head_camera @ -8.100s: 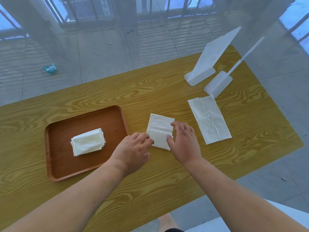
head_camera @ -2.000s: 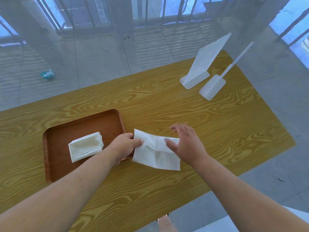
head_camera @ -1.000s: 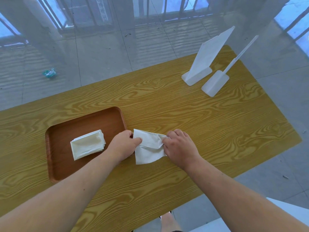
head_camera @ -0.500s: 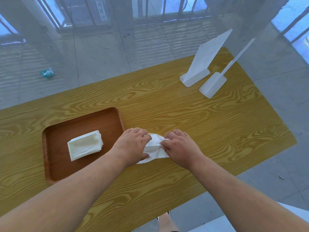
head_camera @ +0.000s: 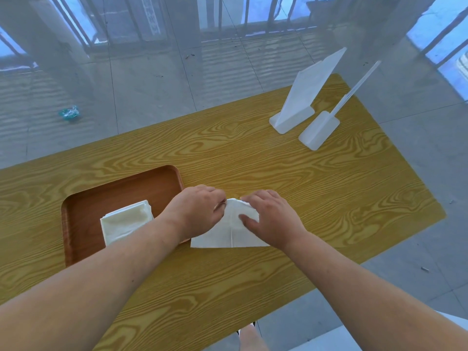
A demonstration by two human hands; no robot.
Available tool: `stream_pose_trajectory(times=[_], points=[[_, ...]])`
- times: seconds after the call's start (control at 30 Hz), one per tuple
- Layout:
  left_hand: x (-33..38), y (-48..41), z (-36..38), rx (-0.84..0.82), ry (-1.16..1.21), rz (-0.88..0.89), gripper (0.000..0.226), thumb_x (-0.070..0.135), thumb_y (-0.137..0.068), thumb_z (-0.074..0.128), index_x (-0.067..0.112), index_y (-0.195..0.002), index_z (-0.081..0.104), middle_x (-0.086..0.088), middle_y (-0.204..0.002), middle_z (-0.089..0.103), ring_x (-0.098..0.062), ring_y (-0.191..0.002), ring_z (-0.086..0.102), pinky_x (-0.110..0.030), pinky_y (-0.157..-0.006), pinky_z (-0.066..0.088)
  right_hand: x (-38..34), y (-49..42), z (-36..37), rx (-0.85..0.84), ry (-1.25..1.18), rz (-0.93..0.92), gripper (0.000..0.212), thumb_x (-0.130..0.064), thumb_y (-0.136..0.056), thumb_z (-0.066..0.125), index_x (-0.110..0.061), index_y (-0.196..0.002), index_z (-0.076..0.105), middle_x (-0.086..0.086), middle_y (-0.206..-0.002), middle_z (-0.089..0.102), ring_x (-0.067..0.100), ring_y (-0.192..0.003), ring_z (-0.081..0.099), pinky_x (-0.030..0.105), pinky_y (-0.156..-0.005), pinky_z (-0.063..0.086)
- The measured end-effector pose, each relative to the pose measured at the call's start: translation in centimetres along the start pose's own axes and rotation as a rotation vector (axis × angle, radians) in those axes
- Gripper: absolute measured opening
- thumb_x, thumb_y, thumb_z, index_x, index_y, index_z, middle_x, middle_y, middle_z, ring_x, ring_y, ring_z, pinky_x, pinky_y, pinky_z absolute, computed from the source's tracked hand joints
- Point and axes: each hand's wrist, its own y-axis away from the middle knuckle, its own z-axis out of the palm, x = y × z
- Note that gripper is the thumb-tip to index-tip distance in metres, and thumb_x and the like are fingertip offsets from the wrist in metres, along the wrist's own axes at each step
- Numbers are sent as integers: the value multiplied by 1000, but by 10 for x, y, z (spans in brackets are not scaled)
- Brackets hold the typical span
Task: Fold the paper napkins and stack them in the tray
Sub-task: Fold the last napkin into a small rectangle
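Head view: The napkin (head_camera: 228, 236) lies on the table (head_camera: 304, 188) just right of the tray (head_camera: 66, 224), between the hands. Half a second ago it was bunched and mostly hidden. Now its near part is spread flat, with a straight near edge and a centre crease showing. The left hand (head_camera: 197, 211) curls its fingers around the napkin's far tip and pinches it. The right hand (head_camera: 273, 219) lies on the paper with fingers nearly straight and thumb pressing down. The fold looks only partly made, so this sheet is not ready for the tray.

Eight seconds ago a second flat sheet lay on the table to the right, and that spot is now bare. The stack of folded napkins (head_camera: 126, 220) sits in the tray as before, and the two white stands (head_camera: 298, 105) are unmoved at the far right.
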Motion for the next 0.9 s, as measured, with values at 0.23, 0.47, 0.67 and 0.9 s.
stream_pose_trajectory(times=[0.23, 0.47, 0.67, 0.9], points=[[-12, -12, -52, 125, -63, 60, 20, 27, -105, 55, 19, -110, 72, 0, -101, 77, -25, -95, 70, -44, -84, 56, -4, -31, -36, 252, -29, 50, 16, -15, -94, 63, -16, -102, 76, -1, -97, 73, 25, -101, 61, 35, -84, 51], [-9, -15, -96, 497, -119, 87, 6, 10, -95, 71, 10, -98, 76, -5, -91, 78, -36, -87, 72, -47, -81, 56, -12, -52, -87, 540, -29, -73, 18, -8, -86, 71, -18, -100, 77, -3, -98, 74, 22, -100, 61, 31, -84, 49], [1, 4, -85, 512, -138, 215, 7, 15, -93, 67, 14, -94, 73, -1, -91, 75, -29, -86, 71, -43, -78, 56, -9, -37, -82, 571, 0, -170, 24, -8, -83, 79, -14, -106, 79, 1, -107, 76, 25, -106, 63, 36, -95, 50], [1, 30, -17, 221, -162, 203, 2, 20, -91, 68, 19, -90, 71, 2, -80, 71, -25, -73, 67, -41, -69, 55, 10, -5, -27, 205, 117, -108, 29, -11, -82, 77, -19, -110, 80, 5, -118, 75, 31, -118, 64, 49, -100, 53]])
